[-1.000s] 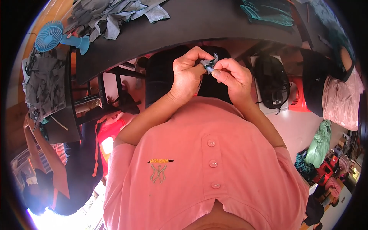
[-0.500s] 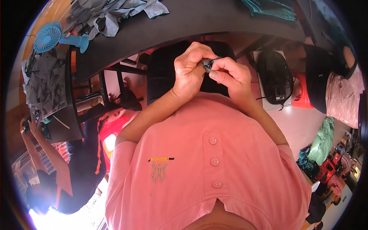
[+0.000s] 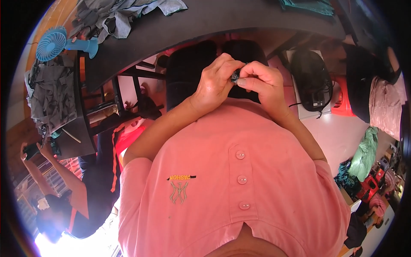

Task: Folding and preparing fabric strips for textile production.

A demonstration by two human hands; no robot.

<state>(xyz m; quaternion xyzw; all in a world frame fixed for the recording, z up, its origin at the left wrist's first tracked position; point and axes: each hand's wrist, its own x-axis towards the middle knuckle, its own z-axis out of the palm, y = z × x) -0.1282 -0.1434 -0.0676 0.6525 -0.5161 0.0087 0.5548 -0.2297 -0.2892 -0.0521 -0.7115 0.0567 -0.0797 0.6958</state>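
Note:
My left hand and my right hand meet close in front of my chest, above my dark lap. Both pinch one small dark grey-blue scrap of cloth between fingertips; most of it is hidden by the fingers. My pink buttoned shirt fills the lower middle of the view.
A dark curved table runs along the top with a pile of grey cloth pieces and a blue hand fan. More grey cloth lies at the left. A black bag sits at the right. Another person stands lower left.
Both hands stay together on the scrap. They have shifted slightly downward toward my chest, and the fingers have closed over more of the cloth.

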